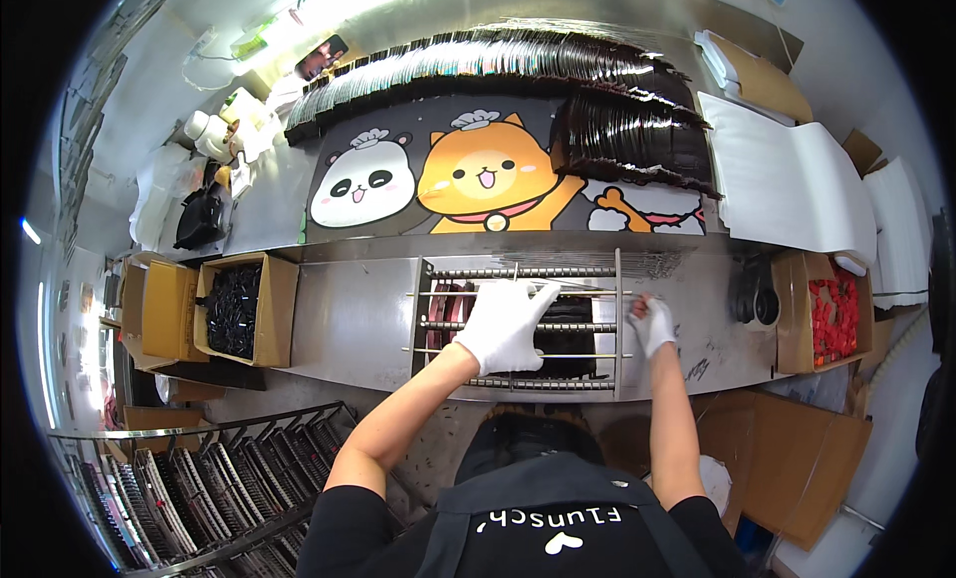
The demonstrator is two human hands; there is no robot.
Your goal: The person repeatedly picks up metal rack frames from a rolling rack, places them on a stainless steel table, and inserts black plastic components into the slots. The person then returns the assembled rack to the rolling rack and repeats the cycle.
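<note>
A metal rack frame [618, 324] with notched bars and thin cross rods lies on the steel bench in front of me. Dark flat pieces [566, 341] sit inside it, with reddish ones [440, 314] toward its left end. Across the rack lies my left hand [503, 324] in a white glove, its visible fingers apart, covering part of the bars. Just beyond the rack's right end is my right hand [652, 324], also gloved, with bare fingertips. Its fingers are bent together near the rod ends; what they hold is too small to make out.
Left on the bench stands a cardboard box of black pieces [234, 314]; right, a box of red pieces [836, 314] beside black rings [754, 294]. Thin metal rods [652, 263] lie behind the rack. Stacked dark sheets [627, 145] line the back. A loaded rack [199, 488] stands lower left.
</note>
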